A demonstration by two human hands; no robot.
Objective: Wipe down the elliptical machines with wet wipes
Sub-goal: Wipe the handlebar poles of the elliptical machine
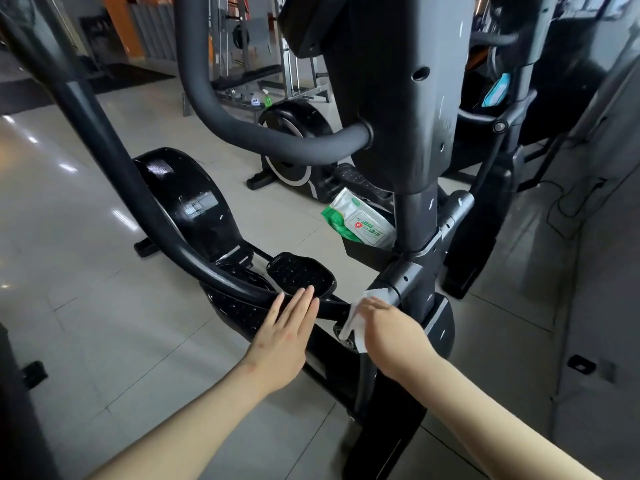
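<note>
The flywheel cover (187, 199) is glossy black plastic that mirrors the lights. The curved handlebar (221, 112) is smooth matt black. The pedal (299, 273) is black plastic with a studded tread. The wet wipe (356, 320) looks like thin, crumpled white cloth, the wipes pack (360, 220) is shiny plastic film, and the floor tiles (69, 237) are polished.

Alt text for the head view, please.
The right hand holds a white wet wipe against the grey lower frame joint of a black elliptical machine. The left hand lies flat, fingers straight, at the bar by the pedal; a green wipes pack sits in a holder behind.
</note>
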